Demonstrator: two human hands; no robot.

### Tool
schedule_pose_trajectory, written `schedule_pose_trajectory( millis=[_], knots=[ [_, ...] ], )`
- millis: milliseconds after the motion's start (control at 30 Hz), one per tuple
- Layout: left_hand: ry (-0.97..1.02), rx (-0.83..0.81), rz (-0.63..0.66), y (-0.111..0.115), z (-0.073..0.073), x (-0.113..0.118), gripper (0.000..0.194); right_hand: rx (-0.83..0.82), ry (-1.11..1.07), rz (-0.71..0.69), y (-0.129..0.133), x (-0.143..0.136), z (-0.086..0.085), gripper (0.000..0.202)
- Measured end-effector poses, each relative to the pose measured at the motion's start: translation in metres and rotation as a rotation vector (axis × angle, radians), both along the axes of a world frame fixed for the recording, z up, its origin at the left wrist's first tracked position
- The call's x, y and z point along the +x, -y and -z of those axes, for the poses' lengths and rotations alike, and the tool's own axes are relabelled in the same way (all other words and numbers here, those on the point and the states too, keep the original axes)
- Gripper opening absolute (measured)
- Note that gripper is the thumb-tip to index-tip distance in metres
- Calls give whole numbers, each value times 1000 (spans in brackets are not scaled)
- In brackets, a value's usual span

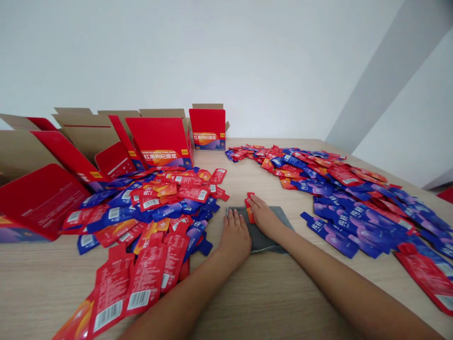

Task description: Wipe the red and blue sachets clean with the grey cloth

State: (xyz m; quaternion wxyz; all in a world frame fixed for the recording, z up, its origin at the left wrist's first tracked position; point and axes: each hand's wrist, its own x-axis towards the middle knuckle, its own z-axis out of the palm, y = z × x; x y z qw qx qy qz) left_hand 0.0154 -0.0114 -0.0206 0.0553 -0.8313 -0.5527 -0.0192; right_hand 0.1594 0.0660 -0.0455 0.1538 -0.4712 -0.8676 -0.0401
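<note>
A dark grey folded cloth (271, 240) lies on the table in front of me. My left hand (235, 238) rests palm down at its left edge, its fingers stretched forward. On the upper part of the cloth is a red-orange sachet (250, 216) with a narrow spout end pointing away from me. My right hand (264, 217) holds that sachet against the cloth, fingers over its right side. Part of the sachet is hidden under those fingers.
A heap of red and blue sachets (166, 189) spreads to the left, near my left forearm. Another long heap (339, 198) covers the right side. Open red cartons (159, 137) stand at the back left, and one more carton (208, 127) stands by the wall.
</note>
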Motion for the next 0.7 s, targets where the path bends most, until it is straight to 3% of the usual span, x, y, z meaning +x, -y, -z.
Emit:
schedule_pose_trajectory(
  millis=[167, 300, 500, 600, 700],
  knots=[
    [-22, 29, 17, 0, 0, -2, 50, -77, 82, 81, -14, -5, -14, 46],
    [-19, 47, 28, 1, 0, -4, 50, -163, 100, 141, 8, -7, -26, 61],
    [-15, 6, 4, 3, -4, -4, 51, -208, 136, 192, 30, 2, -60, 65],
    [-20, 4, 12, 3, -6, -4, 51, -215, -100, 300, 26, 17, -69, 62],
    [-25, 24, 22, 4, -7, -4, 50, -355, -488, 368, 20, 35, -64, 53]
  ],
)
